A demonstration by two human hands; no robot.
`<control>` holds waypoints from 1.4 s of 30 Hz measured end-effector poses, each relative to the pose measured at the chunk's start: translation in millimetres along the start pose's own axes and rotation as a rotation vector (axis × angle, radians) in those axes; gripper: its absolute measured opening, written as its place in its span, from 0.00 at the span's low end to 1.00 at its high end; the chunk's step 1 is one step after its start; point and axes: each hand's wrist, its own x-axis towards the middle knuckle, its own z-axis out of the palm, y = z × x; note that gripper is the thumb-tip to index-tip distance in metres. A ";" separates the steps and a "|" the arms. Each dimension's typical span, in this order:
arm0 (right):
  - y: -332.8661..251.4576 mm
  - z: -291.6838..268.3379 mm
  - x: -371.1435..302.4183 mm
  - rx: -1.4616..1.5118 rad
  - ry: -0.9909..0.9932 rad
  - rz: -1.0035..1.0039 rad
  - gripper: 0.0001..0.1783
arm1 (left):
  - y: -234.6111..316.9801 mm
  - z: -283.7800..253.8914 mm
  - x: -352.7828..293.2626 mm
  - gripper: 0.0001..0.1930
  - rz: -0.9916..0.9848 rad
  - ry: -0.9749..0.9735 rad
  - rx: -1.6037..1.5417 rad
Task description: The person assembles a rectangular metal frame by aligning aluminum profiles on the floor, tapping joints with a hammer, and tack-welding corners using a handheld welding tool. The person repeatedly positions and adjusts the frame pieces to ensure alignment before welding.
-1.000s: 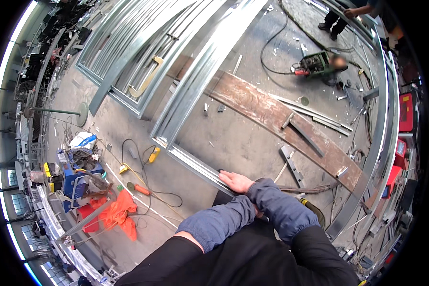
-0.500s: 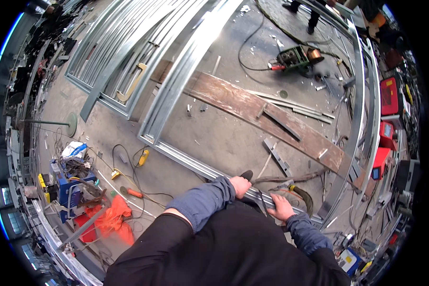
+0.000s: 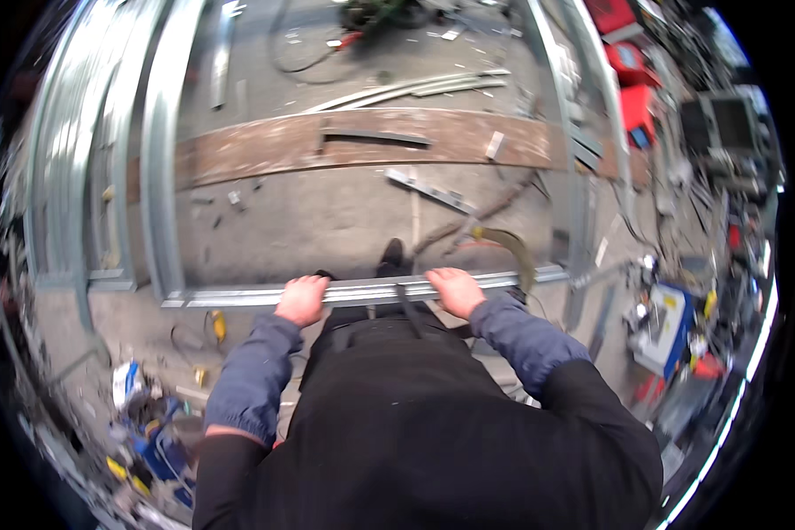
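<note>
Fingers of both hands curl over the near rail (image 3: 371,290) of a steel frame, the left hand (image 3: 301,299) and right hand (image 3: 456,291) set apart on it, likely so the long piece stays level in a two-handed hold. The rail runs crosswise just in front of the body, joined at its left end to an upright channel (image 3: 161,177). Beyond it lie the concrete floor (image 3: 309,221), a rusty plank (image 3: 353,141) and loose offcuts. Half a second ago the hands sat close together on the rail; now they are spread and the view looks straight down.
</note>
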 end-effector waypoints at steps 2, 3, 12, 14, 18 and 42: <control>-0.1 -0.7 -1.3 -0.007 -0.032 0.051 0.31 | 7.1 -11.5 5.0 0.18 0.013 -0.025 -0.009; 1.2 1.6 -2.5 -0.008 -0.050 0.067 0.31 | 10.6 -15.2 7.1 0.19 0.018 -0.039 -0.006; 73.3 -20.7 -49.8 -0.109 -0.266 0.317 0.28 | 16.5 -16.6 12.7 0.28 -0.001 -0.077 -0.006; 89.6 -21.6 -59.0 -0.104 -0.282 0.336 0.27 | 18.4 -17.7 15.0 0.28 -0.013 -0.098 -0.003; 93.9 -31.9 -53.7 -0.027 -0.297 0.274 0.22 | 15.7 -15.4 17.0 0.29 -0.018 -0.113 0.018; 251.2 -124.3 45.4 0.241 0.429 0.570 0.17 | 14.6 -5.0 21.7 0.30 0.003 -0.102 0.036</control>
